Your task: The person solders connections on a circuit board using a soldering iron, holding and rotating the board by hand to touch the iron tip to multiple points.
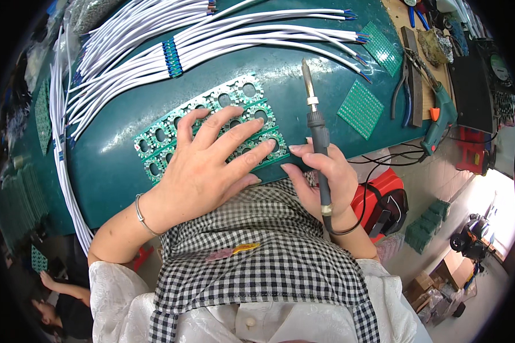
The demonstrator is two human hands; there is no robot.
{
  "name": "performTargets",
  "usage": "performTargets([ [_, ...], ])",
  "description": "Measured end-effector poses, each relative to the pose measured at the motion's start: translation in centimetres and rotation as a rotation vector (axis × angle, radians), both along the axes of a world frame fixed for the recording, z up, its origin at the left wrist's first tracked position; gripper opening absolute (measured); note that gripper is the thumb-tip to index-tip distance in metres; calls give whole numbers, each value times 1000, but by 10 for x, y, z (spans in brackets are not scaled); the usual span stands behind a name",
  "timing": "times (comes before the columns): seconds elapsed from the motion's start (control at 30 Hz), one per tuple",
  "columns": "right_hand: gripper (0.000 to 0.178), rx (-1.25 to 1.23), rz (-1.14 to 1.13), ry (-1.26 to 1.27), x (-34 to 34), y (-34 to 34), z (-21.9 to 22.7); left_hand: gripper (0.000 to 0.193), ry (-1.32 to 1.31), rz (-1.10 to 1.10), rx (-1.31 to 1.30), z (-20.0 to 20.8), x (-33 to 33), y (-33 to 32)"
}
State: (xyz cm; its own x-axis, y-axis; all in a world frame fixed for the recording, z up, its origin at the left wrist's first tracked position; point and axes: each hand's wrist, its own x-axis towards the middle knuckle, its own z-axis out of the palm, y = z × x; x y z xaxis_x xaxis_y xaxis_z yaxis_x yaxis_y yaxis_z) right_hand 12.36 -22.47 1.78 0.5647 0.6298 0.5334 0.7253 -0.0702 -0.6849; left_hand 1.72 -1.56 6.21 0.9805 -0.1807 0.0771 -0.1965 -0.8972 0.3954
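Note:
My left hand lies with fingers spread over several rows of green circuit boards, which have round holes and small parts along them. Its fingertips touch the boards and its palm covers part of them. In my right hand is a soldering iron, held by its dark handle against the thumb and fingers. The iron's tip points away from me, up past the boards' right side, and touches nothing. Beyond the boards lies a bundle of white cables with a blue band and bare coloured wire ends.
Two perforated green boards lie to the right. Pliers, a dark bar and a green soldering gun are at the right edge. Black cords hang near a red case. Another person is at lower left.

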Motion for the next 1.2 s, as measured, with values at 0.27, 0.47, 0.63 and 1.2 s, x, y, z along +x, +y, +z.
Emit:
performTargets([
  [0.27,45,28,-53,-30,-4,3,-7,68,11,34,45,-3,2,-10],
  [0.47,46,10,-67,-30,-5,3,-6,66,12,48,63,-5,1,-13],
  [0.63,45,-2,-67,-36,-4,4,-7,67,1,79,70,-8,-1,-15],
  [1.2,52,-36,-67,19,-6,2,-7,73,-35,89,-92,-9,-4,-6],
])
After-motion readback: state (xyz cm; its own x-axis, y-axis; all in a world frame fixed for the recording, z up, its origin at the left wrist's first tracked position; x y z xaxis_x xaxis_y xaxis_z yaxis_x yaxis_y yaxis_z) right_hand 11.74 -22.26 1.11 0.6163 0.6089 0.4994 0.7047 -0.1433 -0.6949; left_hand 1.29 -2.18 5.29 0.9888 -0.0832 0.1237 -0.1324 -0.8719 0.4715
